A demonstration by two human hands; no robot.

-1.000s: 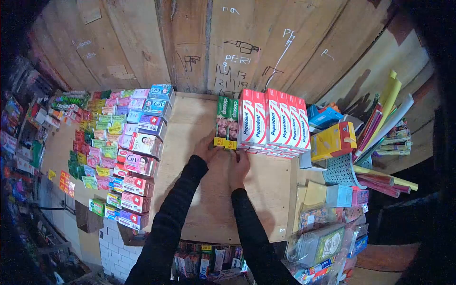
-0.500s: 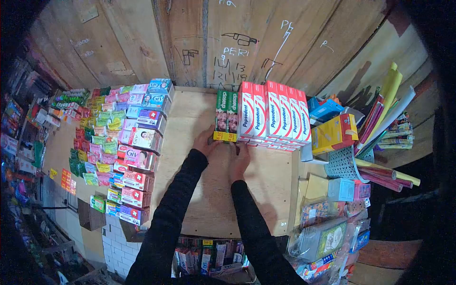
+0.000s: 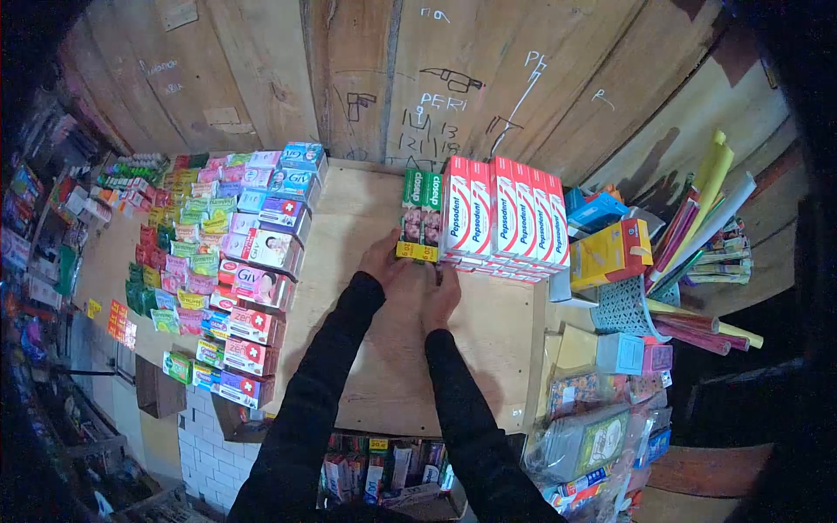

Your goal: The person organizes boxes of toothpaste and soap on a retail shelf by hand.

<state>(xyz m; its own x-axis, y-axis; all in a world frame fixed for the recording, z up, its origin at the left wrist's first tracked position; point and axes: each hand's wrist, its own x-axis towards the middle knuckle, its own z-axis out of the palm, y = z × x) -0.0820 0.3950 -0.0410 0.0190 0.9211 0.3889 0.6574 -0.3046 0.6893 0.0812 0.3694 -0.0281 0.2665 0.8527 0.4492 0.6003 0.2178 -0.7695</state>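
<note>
Leftmost on the worktop (image 3: 392,375), the soap boxes (image 3: 255,288) lie well apart from your hands. Your left hand (image 3: 380,263) is at the near left corner of the pair of green Closeup boxes (image 3: 411,218), its fingers bent against them; whether it grips, you cannot tell. The pair is straight ahead of you, side by side, long axes running away toward the plank wall (image 3: 353,52). Your right hand (image 3: 443,296) is at the near end too, below the right-hand box, fingers partly curled, their hold hidden. Just right of the pair, the Pepsodent boxes (image 3: 479,213) lie nearly parallel, nearer your right hand than your left.
</note>
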